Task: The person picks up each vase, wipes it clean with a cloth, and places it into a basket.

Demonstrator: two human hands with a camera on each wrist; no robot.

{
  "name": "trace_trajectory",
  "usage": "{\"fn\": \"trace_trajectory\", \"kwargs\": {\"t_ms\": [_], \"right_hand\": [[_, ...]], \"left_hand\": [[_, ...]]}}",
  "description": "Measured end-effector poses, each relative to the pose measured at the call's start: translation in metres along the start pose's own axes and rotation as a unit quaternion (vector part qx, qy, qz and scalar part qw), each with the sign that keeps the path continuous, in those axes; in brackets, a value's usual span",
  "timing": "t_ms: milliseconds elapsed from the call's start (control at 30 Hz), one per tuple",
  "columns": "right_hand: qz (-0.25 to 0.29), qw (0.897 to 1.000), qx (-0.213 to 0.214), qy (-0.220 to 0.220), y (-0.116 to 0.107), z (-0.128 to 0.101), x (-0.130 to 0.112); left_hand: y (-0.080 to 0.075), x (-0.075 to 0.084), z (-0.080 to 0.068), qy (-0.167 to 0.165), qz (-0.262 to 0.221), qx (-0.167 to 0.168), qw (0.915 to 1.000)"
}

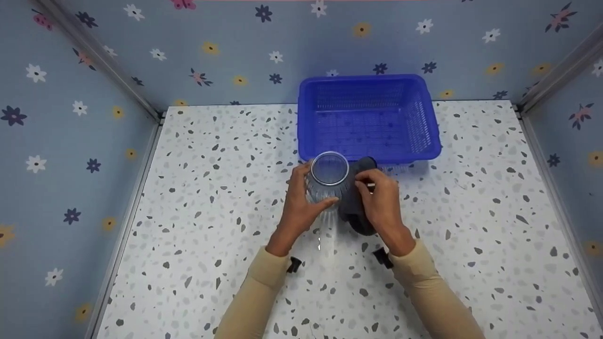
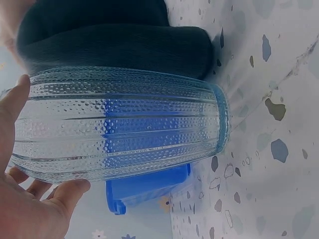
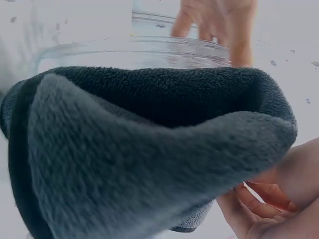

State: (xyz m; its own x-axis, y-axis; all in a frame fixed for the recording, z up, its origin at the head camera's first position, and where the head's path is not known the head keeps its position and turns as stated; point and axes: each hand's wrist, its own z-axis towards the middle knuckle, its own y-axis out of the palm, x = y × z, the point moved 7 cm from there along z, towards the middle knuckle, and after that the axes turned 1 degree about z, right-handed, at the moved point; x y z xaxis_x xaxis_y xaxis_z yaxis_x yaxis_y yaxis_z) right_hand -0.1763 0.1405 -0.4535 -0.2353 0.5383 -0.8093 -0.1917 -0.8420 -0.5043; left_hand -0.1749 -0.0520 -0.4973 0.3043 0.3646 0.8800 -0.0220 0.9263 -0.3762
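Note:
A clear ribbed glass vase (image 1: pixel 326 190), dimpled all over, stands upright on the speckled table, its round mouth facing the head camera. My left hand (image 1: pixel 301 205) grips it near the top, thumb on the near side and fingers round the far left side. Right beside the vase hangs a folded dark grey fleecy cloth (image 1: pixel 351 200) with a black edge band. My right hand (image 1: pixel 385 202) pinches the cloth between thumb and fingers. In the left wrist view the cloth (image 2: pixel 114 47) lies along the side of the vase (image 2: pixel 134 124). In the right wrist view the cloth (image 3: pixel 149 164) hides most of the vase.
A blue plastic basket (image 1: pixel 435 136) with perforated sides stands behind the vase, against the flowered back wall (image 1: pixel 245 52). Flowered panels close off the left and right sides of the white speckled table (image 1: pixel 212 263).

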Motion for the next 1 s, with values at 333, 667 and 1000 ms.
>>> {"fn": "trace_trajectory", "kwargs": {"t_ms": [333,667,1000], "right_hand": [[-0.023,0.998,-0.041,0.047,0.024,-0.009,0.040],[-0.060,0.993,-0.079,0.070,0.048,-0.017,0.068],[-0.038,0.995,-0.059,0.069,0.032,-0.011,0.053]], "left_hand": [[0.000,0.000,-0.001,-0.011,-0.004,-0.011,0.9999],[0.000,0.000,-0.001,-0.009,-0.008,-0.009,0.9999],[0.000,0.000,0.000,-0.001,0.003,-0.001,1.0000]]}}
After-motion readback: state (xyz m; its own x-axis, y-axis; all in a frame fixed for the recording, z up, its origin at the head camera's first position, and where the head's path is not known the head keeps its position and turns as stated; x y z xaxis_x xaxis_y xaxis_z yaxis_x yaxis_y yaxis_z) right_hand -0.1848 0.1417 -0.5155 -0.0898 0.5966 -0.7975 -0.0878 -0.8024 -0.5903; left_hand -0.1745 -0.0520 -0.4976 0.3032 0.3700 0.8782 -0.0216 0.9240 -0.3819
